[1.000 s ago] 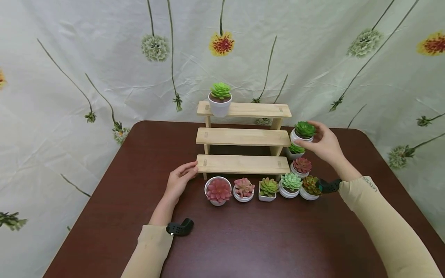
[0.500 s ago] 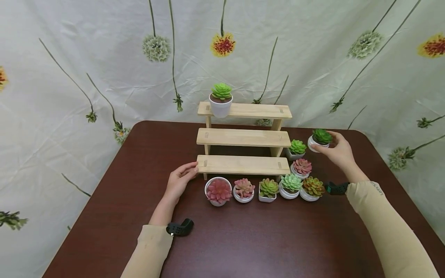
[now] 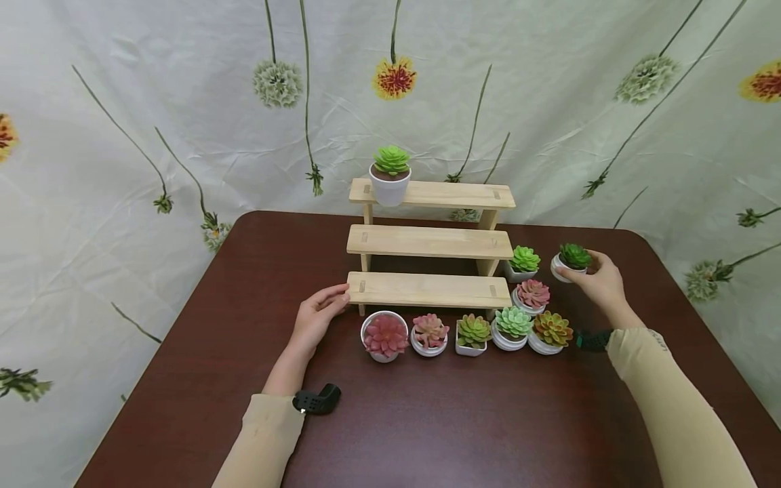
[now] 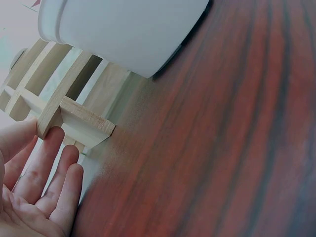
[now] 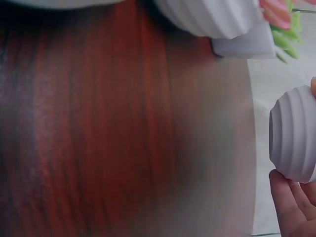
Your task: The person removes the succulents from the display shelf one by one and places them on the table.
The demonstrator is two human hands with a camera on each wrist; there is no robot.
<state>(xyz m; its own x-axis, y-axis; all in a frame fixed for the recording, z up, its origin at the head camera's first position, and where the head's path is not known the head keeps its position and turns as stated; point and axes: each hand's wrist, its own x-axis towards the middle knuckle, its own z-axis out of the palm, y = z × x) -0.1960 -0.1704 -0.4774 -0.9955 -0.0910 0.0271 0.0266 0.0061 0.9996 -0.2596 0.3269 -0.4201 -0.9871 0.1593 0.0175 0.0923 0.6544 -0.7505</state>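
At the left end of the lowest step of the three-step wooden shelf [image 3: 427,290], my left hand [image 3: 314,316] pinches the board's corner. The left wrist view shows thumb and index finger meeting on that shelf edge [image 4: 49,114], the other fingers loosely bent below. My right hand [image 3: 603,283] holds a dark green potted succulent [image 3: 575,257] by its white pot, right of the shelf. In the right wrist view this ridged pot [image 5: 295,136] sits between thumb and fingers and appears raised off the table. A bright green potted succulent [image 3: 390,177] stands on the top step's left end.
In front of the shelf are a large red succulent [image 3: 386,337], a pink one [image 3: 430,332], a green one in a square pot [image 3: 472,333], a mint one [image 3: 511,327] and an orange-green one [image 3: 552,332]. Right of it stand another red [image 3: 532,295] and a light green one [image 3: 523,261].
My right hand has carried the dark green succulent rightward and toward me, away from beside the shelf and the light green succulent. My left hand stays on the shelf corner.
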